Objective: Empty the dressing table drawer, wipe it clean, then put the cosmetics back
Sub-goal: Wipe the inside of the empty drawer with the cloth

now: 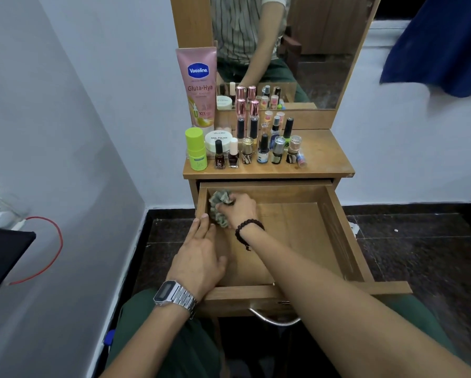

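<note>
Cosmetics (256, 143) crowd the counter (327, 159) above the open wooden drawer (305, 230). At its far-left corner, right hand (241, 211) fingers grip a crumpled, seemingly greenish cloth (218, 203); left hand (201, 255) rests flat on the left wall.

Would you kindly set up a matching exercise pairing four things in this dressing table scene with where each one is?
Things:
1. cloth
2. left hand
3. pink tube
4. green bottle

Places:
A. left front corner of the tabletop
B. resting on the drawer's left wall
C. leaning against the mirror frame
D. gripped by the right hand in the drawer's back left corner

Pairs: 1-D, 2-B, 3-C, 4-A
</note>
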`<action>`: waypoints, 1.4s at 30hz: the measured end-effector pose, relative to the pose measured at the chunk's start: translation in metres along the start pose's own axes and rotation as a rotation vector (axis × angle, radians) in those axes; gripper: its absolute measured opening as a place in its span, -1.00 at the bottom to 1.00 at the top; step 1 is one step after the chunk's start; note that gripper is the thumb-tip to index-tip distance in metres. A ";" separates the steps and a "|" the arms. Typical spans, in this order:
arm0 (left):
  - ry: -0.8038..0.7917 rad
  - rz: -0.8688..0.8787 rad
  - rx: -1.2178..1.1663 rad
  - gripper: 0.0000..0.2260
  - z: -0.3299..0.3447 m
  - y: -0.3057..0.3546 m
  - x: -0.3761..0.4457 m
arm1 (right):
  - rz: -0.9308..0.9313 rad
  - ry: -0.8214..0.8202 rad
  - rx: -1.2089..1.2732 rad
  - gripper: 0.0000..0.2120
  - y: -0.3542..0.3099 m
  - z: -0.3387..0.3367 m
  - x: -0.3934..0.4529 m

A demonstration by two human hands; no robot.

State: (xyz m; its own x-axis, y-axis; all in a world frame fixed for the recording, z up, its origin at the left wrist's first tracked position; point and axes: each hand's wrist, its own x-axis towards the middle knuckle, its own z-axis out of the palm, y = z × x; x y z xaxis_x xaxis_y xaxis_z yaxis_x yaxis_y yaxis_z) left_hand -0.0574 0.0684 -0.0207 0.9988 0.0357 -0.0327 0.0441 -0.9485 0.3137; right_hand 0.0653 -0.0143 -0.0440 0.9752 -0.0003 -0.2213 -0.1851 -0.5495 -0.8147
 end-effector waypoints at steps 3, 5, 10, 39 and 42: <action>-0.019 -0.005 -0.007 -0.38 0.002 0.002 -0.003 | -0.132 -0.044 -0.463 -0.72 0.011 -0.018 -0.002; -0.021 -0.006 -0.006 -0.39 0.002 0.002 -0.003 | -0.166 -0.020 -0.614 -0.77 0.021 -0.035 0.001; -0.017 -0.019 -0.006 -0.40 0.000 -0.003 -0.001 | -0.075 0.126 -0.758 -0.78 0.055 -0.095 0.013; -0.010 0.003 -0.020 -0.38 0.004 -0.001 -0.001 | -0.384 0.023 -0.849 -0.64 0.015 -0.020 -0.002; -0.015 -0.004 -0.022 -0.38 0.002 -0.002 -0.001 | -0.338 0.026 -0.935 -0.70 0.028 -0.044 0.002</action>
State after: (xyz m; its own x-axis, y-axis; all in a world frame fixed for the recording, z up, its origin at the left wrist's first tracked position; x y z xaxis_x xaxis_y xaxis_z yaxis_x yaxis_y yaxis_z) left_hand -0.0582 0.0693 -0.0235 0.9982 0.0347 -0.0481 0.0488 -0.9413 0.3340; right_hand 0.0677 -0.0662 -0.0433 0.9635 0.2656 -0.0345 0.2623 -0.9617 -0.0802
